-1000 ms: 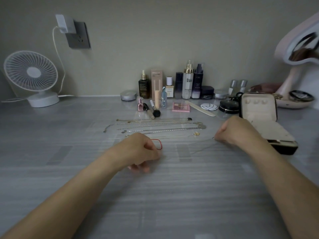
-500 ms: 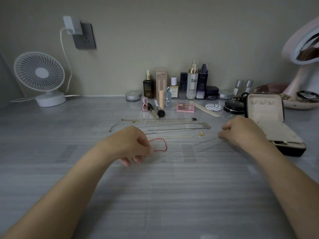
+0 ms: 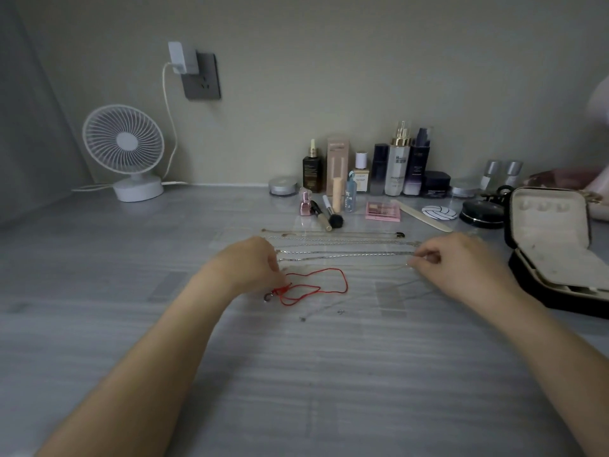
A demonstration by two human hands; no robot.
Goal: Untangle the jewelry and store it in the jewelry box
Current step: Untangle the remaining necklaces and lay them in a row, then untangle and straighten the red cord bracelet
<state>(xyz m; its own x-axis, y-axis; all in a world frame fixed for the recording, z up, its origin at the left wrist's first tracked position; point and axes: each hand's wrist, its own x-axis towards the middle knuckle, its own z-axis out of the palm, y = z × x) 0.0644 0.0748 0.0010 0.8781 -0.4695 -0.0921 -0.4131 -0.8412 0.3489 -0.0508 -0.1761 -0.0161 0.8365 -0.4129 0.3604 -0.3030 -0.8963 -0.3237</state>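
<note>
Several chains (image 3: 346, 249) lie stretched in parallel rows across the grey table. Just in front of them a red cord (image 3: 329, 275) lies in loose loops, a small metal ring at its left end. My left hand (image 3: 250, 265) is curled with its fingertips pinched at the cord's left end. My right hand (image 3: 461, 262) pinches one end of a thin silver chain (image 3: 329, 308), which trails down and left across the table. The black jewelry box (image 3: 560, 291) stands open at the right with a beige lining, close to my right hand.
Cosmetic bottles (image 3: 398, 163), a brush (image 3: 333, 216), a pink palette (image 3: 382, 211), a nail file and round compacts line the back of the table. A white desk fan (image 3: 123, 150) stands at the back left, with a charger cable hanging from the wall socket.
My left hand has shifted up and left, uncovering more of the red cord, which now lies spread in wider loops. My right hand has kept its pinch on the thin chain.
</note>
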